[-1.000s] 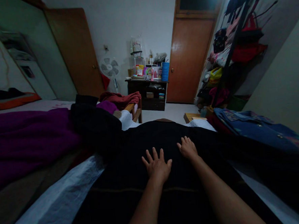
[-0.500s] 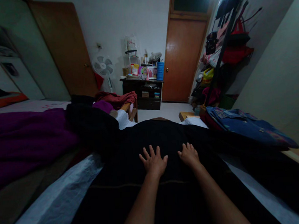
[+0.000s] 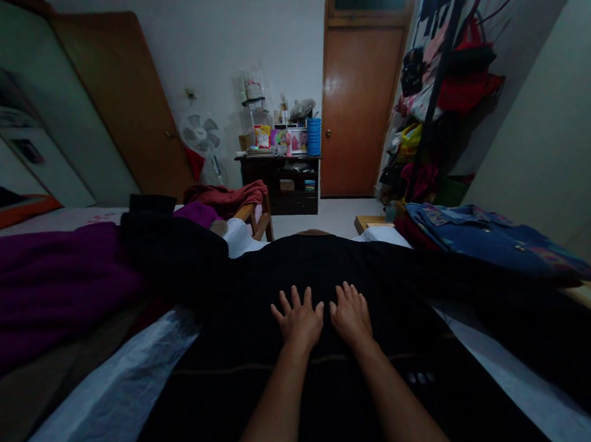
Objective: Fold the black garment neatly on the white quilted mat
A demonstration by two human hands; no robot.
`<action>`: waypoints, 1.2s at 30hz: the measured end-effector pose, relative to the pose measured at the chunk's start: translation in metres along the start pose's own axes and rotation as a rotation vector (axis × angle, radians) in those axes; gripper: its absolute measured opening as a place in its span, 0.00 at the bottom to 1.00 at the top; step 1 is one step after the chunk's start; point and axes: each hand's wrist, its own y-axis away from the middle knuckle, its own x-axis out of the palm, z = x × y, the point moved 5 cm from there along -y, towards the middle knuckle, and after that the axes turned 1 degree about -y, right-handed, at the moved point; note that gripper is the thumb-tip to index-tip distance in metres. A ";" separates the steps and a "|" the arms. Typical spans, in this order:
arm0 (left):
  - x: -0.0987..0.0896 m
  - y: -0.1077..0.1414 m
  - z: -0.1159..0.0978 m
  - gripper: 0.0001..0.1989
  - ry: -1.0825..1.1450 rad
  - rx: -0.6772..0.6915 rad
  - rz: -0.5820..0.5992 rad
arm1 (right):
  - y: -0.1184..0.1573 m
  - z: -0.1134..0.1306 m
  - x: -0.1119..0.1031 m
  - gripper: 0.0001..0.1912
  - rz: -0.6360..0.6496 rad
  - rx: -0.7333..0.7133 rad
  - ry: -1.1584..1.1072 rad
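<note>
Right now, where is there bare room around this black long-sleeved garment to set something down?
Pale crinkled sheet shows at left, between the dull brown cloth and the black long-sleeved garment, and at right, between its body and sleeve. It's crowded farther left, with purple cloth, and upper right, around the blue denim garment.

Two hands [image 3: 298,324], one fan [image 3: 201,133]

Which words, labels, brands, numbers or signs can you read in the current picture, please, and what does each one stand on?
No text can be read.
Yellow and red packet on the dark cabinet: any print is too small to read.
Pale marks seen against the black garment: too blurred to tell whether they are letters.
</note>
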 end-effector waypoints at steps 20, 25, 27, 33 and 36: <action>0.006 -0.024 -0.002 0.32 -0.083 0.119 0.102 | -0.001 0.009 -0.006 0.26 -0.065 -0.166 -0.207; 0.006 -0.063 -0.007 0.28 -0.096 0.308 0.054 | 0.000 0.009 -0.001 0.25 0.002 -0.145 -0.184; 0.007 -0.080 -0.007 0.28 -0.092 0.320 0.062 | -0.001 0.009 0.001 0.26 0.025 -0.141 -0.172; 0.006 -0.119 0.002 0.34 -0.077 0.257 0.035 | -0.001 0.010 0.002 0.26 0.040 -0.132 -0.158; 0.003 -0.132 0.016 0.36 -0.083 0.119 -0.018 | 0.000 0.010 0.001 0.26 0.035 -0.138 -0.157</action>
